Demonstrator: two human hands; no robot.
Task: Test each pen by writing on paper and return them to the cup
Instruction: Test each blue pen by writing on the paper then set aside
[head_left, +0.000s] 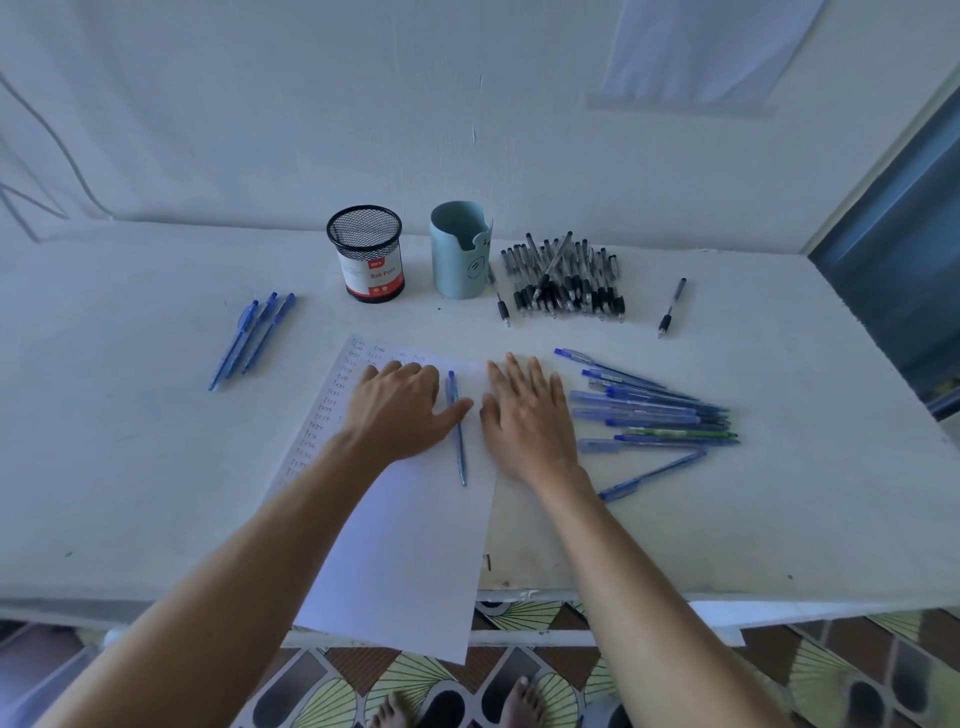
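Blue pen (460, 452): lies flat on the sheet of paper (405, 545), between the two hands, gripped by neither.

Left hand (397, 410): rests palm down on the paper, fingers relaxed and grasping nothing. Thumb touching the pen barrel or just beside it; cannot tell which.

Right hand (524, 415): rests palm down near the right edge of the paper, fingers straight and slightly spread, grasping nothing.

Paper: carries a column of short written test marks (322, 415) down the left margin and a few more rows at the far end. Blank over the near half. Overhangs the near edge of the table (156, 467).

Mesh cup (365, 254) and light-blue cup (460, 254): stand upright side by side at the far side of the table, well apart from the paper. No pen above either rim; inside of the light-blue cup not fully visible.

Status, as a judgement: testing well under way, given the many marks. Return to a cup not yet done for any pen in view.

Left outside the cups:
- heap of blue pens (654, 410), just right of the right hand;
- three blue pens (254, 338), side by side, left of the paper;
- heap of black pens (566, 278), right of the light-blue cup;
- single black pen (671, 307), apart, farther right.

Cannot tell which groups are tested.
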